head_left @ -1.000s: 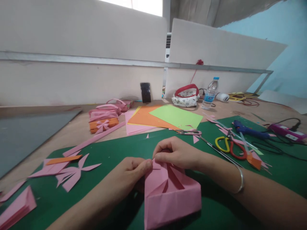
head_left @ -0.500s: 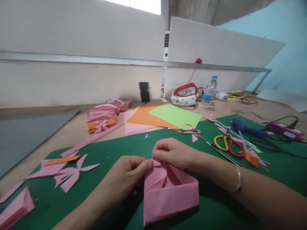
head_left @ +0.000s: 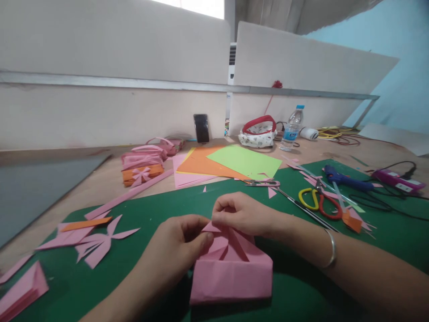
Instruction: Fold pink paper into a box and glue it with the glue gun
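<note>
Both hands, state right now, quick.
Left hand: closed, holding the folded pink paper, thumb on top.
Right hand: closed, pinching the same paper at its far end.

Window (head_left: 201,5): blown-out white glare, top centre
Boards (head_left: 117,44): soft, even, dullish light
Mat (head_left: 181,201): dark shadows around the pink paper (head_left: 234,281)
Bottle label (head_left: 290,135): soft, lettering perhaps too blurred to read
Edges: wide-angle stretching, top right corner darker

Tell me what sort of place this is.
Probably a papercraft workspace, judging by the folded pink paper piece being handled, the blue glue gun lying on the green mat and the coloured paper sheets.
</note>
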Demonstrator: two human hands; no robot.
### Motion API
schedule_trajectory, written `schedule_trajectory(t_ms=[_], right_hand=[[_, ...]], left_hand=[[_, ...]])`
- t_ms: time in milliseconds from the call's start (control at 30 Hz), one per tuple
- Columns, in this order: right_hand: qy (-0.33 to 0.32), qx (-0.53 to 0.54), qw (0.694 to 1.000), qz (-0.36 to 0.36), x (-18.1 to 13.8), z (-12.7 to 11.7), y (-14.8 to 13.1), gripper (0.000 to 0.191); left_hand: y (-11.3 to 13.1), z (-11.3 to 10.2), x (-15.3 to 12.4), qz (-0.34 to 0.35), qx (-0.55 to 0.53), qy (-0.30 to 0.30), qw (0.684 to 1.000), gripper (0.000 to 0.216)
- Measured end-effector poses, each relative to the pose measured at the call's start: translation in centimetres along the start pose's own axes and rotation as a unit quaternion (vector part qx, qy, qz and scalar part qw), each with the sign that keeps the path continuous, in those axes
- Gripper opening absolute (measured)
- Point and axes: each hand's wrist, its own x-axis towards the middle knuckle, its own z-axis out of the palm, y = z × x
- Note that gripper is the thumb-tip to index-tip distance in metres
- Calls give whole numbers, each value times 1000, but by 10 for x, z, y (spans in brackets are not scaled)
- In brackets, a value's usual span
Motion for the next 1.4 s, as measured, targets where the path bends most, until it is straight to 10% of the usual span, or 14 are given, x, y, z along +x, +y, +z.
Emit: schedule_trajectory(t_ms=[500, 1400], right_hand=[[16, 43, 999, -21, -2, -1, -1, 7], [39, 20, 999, -7, -1, 1, 0, 18]], left_hand=[[-12, -5, 6, -72, -169, -73, 980, 43], [-9, -2, 7, 42, 113, -5, 993, 37]])
